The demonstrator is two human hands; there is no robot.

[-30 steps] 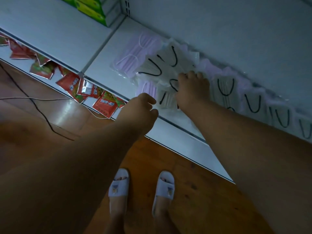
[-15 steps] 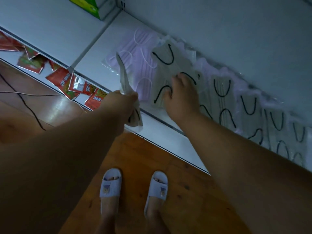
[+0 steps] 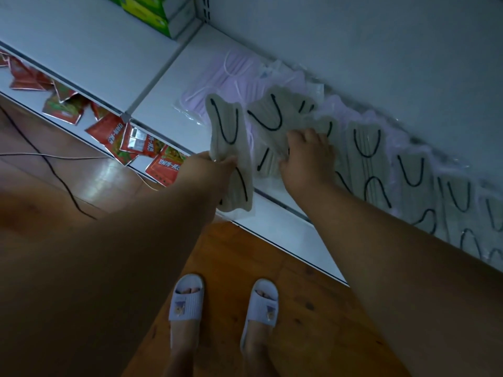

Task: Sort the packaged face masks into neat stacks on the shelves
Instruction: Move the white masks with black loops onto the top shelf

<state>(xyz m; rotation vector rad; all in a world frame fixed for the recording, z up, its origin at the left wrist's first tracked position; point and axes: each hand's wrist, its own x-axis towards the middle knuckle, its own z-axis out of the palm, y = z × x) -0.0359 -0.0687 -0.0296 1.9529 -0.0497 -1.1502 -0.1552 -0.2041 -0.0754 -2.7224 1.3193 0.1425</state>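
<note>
A white shelf (image 3: 168, 99) holds a loose spread of packaged face masks. Pale purple masks (image 3: 231, 77) lie at the back left; beige masks with black ear loops (image 3: 367, 148) run in a row to the right. My left hand (image 3: 209, 170) grips one beige packaged mask (image 3: 228, 131) by its middle, lifted above the shelf's front edge, its ends flaring up and down. My right hand (image 3: 307, 156) is on the shelf pile just to the right, fingers curled into another beige mask pack (image 3: 269, 118).
Green boxes (image 3: 147, 9) stand at the shelf's far left corner. A lower shelf (image 3: 24, 96) carries scattered red sachets (image 3: 114, 131). Cables (image 3: 54, 164) cross the wooden floor. My feet in white slippers (image 3: 187, 297) stand close to the shelf base.
My left hand took a beige mask off the pile and lifted it, first edge-on, now face-on. My right hand stayed on the pile, gathering packs.
</note>
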